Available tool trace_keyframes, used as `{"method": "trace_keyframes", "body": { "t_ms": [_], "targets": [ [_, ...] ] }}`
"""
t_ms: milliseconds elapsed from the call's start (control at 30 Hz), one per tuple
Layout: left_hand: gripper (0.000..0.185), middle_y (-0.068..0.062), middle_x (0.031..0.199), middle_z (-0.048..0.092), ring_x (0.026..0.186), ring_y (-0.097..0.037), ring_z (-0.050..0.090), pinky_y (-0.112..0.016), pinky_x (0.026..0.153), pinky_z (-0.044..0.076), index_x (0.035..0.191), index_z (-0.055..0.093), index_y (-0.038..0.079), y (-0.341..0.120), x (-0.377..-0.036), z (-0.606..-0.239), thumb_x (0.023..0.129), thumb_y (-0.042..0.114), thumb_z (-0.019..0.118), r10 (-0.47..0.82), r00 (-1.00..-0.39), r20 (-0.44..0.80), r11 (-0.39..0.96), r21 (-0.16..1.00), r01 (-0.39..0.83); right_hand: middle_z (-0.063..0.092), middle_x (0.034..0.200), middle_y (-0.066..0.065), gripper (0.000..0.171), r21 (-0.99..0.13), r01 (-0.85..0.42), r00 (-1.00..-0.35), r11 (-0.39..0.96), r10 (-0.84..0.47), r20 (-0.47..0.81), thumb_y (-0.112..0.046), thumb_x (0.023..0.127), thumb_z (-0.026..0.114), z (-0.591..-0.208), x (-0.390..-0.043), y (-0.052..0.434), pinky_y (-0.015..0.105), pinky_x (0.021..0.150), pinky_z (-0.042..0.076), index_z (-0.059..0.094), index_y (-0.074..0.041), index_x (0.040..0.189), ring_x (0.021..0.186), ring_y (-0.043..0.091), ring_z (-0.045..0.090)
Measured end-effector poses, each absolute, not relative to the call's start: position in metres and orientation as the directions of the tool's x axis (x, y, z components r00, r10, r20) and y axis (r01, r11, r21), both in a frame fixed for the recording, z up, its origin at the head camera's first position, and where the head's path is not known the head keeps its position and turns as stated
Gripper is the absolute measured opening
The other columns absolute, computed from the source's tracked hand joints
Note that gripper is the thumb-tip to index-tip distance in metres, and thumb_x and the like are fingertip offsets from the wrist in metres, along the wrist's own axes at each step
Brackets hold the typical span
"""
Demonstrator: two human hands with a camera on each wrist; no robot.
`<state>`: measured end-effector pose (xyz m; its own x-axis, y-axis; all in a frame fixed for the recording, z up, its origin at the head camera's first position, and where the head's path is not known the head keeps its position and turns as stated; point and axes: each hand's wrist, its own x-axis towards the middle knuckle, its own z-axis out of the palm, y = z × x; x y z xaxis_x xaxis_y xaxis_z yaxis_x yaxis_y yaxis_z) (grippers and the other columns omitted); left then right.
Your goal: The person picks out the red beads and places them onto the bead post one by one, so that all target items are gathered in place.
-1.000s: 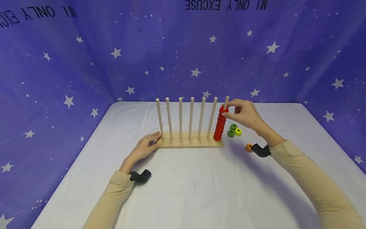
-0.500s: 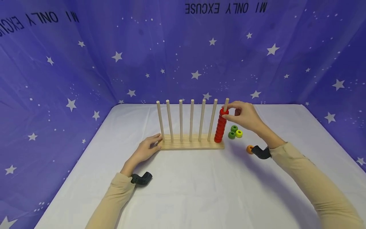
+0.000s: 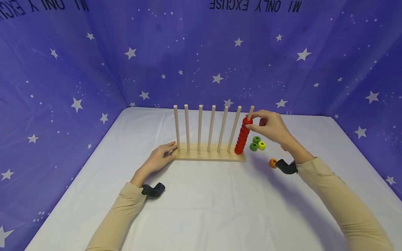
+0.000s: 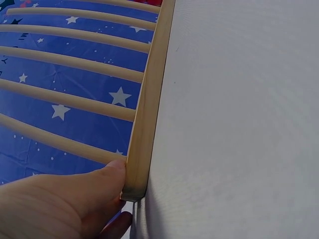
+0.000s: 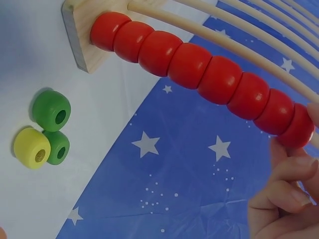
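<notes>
Pinching the top red bead point(image 3: 247, 121) between thumb and fingertips, the right hand point(image 3: 270, 126) works at the upper end of the rightmost peg point(image 3: 251, 112) of the wooden rack point(image 3: 208, 156). That bead crowns a column of red beads point(image 3: 242, 138) threaded on this peg from the base upward; in the right wrist view the column point(image 5: 199, 64) runs along the peg to the topmost bead point(image 5: 298, 131), which touches the fingers point(image 5: 291, 169), curled around it. The rack stands on the white table point(image 3: 204, 205), near its middle, and its other six pegs are bare.

The left hand point(image 3: 161, 158) rests at the rack's left end with fingers fairly straight against the base; the left wrist view shows the thumb point(image 4: 107, 172) pressed on the corner of the base point(image 4: 144, 124), nothing being gripped.

Just right of the rack lie two green beads point(image 3: 255, 143) and a yellow bead point(image 3: 261, 145), touching one another in a cluster. An orange bead point(image 3: 273, 162) lies apart from them, nearer the right wrist, beside the black wrist mount point(image 3: 286, 166). A purple star-patterned cloth point(image 3: 94, 69) walls the table on three sides.
</notes>
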<state>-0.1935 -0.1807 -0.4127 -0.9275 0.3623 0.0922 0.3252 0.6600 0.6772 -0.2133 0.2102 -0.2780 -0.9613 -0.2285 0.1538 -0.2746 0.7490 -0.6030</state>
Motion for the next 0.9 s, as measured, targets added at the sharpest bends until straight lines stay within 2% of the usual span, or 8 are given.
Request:
{"method": "trace_keyframes", "body": {
  "t_ms": [167,233,333,400,500,633,767,900],
  "targets": [
    [0.047,-0.019,0.146,0.037,0.135,-0.040,0.033,-0.056,0.111,0.029,0.135,0.044,0.000,-0.180,-0.192,-0.411,0.092,0.017,0.054,0.365,-0.926,0.094,0.662,0.673,0.330,0.049,0.068,0.008,0.039,-0.594,-0.325,-0.945,0.736,-0.269,0.184,-0.028,0.082,0.068,-0.279,-0.210,0.216,0.024,0.049,0.033,0.063,-0.012,0.117,0.057,0.016,0.043],
    [0.047,-0.019,0.146,0.037,0.135,-0.040,0.033,-0.056,0.111,0.029,0.135,0.044,0.000,-0.180,-0.192,-0.411,0.092,0.017,0.054,0.370,-0.924,0.092,0.666,0.668,0.333,0.055,0.073,0.008,0.039,-0.597,-0.333,-0.943,0.730,-0.266,0.201,-0.026,0.082,0.069,-0.280,-0.210,0.220,0.024,0.048,0.032,0.063,-0.013,0.118,0.055,0.015,0.041],
    [0.047,-0.019,0.146,0.038,0.135,-0.040,0.033,-0.055,0.111,0.028,0.135,0.044,0.000,-0.180,-0.194,-0.411,0.092,0.017,0.053,0.377,-0.922,0.090,0.672,0.659,0.338,0.055,0.071,0.008,0.037,-0.588,-0.353,-0.935,0.728,-0.265,0.234,-0.024,0.083,0.067,-0.282,-0.211,0.227,0.024,0.047,0.029,0.063,-0.014,0.119,0.051,0.013,0.038],
    [0.047,-0.018,0.146,0.037,0.136,-0.039,0.033,-0.053,0.112,0.028,0.135,0.044,0.001,-0.181,-0.195,-0.410,0.093,0.019,0.053,0.382,-0.920,0.083,0.671,0.660,0.338,0.057,0.074,0.004,0.036,-0.584,-0.360,-0.932,0.727,-0.258,0.254,-0.022,0.084,0.066,-0.284,-0.211,0.232,0.025,0.045,0.028,0.063,-0.014,0.118,0.050,0.013,0.036],
    [0.047,-0.018,0.147,0.036,0.137,-0.039,0.031,-0.053,0.113,0.027,0.137,0.042,0.002,-0.186,-0.196,-0.404,0.095,0.021,0.050,0.392,-0.918,0.067,0.670,0.663,0.335,0.052,0.065,0.004,0.033,-0.597,-0.336,-0.941,0.729,-0.230,0.249,-0.025,0.086,0.064,-0.285,-0.209,0.237,0.025,0.042,0.028,0.064,-0.016,0.117,0.048,0.013,0.035],
    [0.046,-0.017,0.149,0.033,0.139,-0.038,0.028,-0.053,0.115,0.023,0.139,0.039,0.003,-0.192,-0.197,-0.395,0.098,0.024,0.042,0.362,-0.931,0.041,0.676,0.676,0.293,0.063,0.081,0.005,0.032,-0.626,-0.283,-0.959,0.727,-0.193,0.209,-0.032,0.088,0.061,-0.289,-0.205,0.246,0.027,0.037,0.033,0.062,-0.020,0.118,0.054,0.013,0.045],
    [0.049,-0.015,0.152,0.029,0.141,-0.037,0.023,-0.052,0.117,0.018,0.141,0.035,0.004,-0.196,-0.197,-0.384,0.100,0.029,0.035,0.317,-0.948,0.036,0.697,0.669,0.259,0.065,0.111,0.008,0.036,-0.607,-0.282,-0.958,0.743,-0.187,0.217,-0.035,0.090,0.057,-0.296,-0.201,0.259,0.025,0.043,0.045,0.060,-0.017,0.121,0.073,0.013,0.056],
    [0.052,-0.016,0.154,0.022,0.143,-0.038,0.017,-0.058,0.115,0.014,0.144,0.029,0.004,-0.202,-0.195,-0.370,0.100,0.032,0.032,0.285,-0.957,0.053,0.758,0.598,0.259,0.062,0.120,0.015,0.041,-0.627,-0.266,-0.964,0.733,-0.190,0.186,-0.032,0.091,0.055,-0.309,-0.198,0.272,0.026,0.046,0.050,0.054,-0.014,0.128,0.076,0.006,0.061]
  ]
}}
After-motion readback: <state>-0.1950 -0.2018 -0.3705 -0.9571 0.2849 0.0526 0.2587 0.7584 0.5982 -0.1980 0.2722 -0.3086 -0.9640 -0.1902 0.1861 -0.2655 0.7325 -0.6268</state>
